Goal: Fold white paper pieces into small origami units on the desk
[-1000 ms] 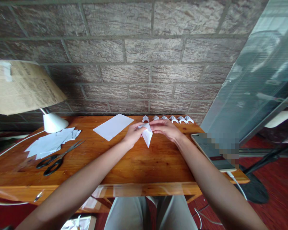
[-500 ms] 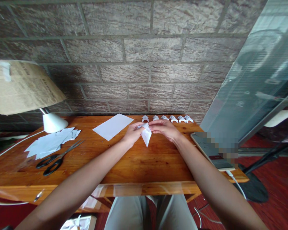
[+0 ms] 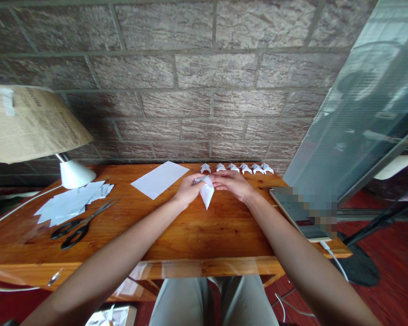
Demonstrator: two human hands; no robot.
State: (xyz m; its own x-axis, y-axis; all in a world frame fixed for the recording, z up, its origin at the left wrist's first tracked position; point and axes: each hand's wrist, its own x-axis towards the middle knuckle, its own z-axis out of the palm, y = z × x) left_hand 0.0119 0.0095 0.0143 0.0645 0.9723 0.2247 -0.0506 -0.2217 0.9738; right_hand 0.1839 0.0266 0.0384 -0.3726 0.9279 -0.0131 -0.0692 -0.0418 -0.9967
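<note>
Between my two hands is a piece of white folded paper (image 3: pixel 207 194), kite-shaped, its long point hanging down toward me above the wooden table. My left hand (image 3: pixel 189 189) pinches its upper left part with the thumb on the face. Closed at the upper right edge, my right hand (image 3: pixel 234 183) grips the same paper with thumb and fingertips. Just beyond my hands, several small folded paper figures (image 3: pixel 245 168) stand in a row along the back of the table; my right hand partly hides some of them.
A flat white sheet (image 3: pixel 160 179) lies back left. Farther left are black-handled scissors (image 3: pixel 78 228), a pile of paper pieces (image 3: pixel 71 201) and a lamp (image 3: pixel 76 174). A tablet-like device (image 3: pixel 301 215) with a white cable rests at the table's right edge. A brick wall (image 3: pixel 211 104) rises behind.
The folded paper's lower point has shifted very slightly to the left. Both hands keep their hold on it, almost in the same place.
</note>
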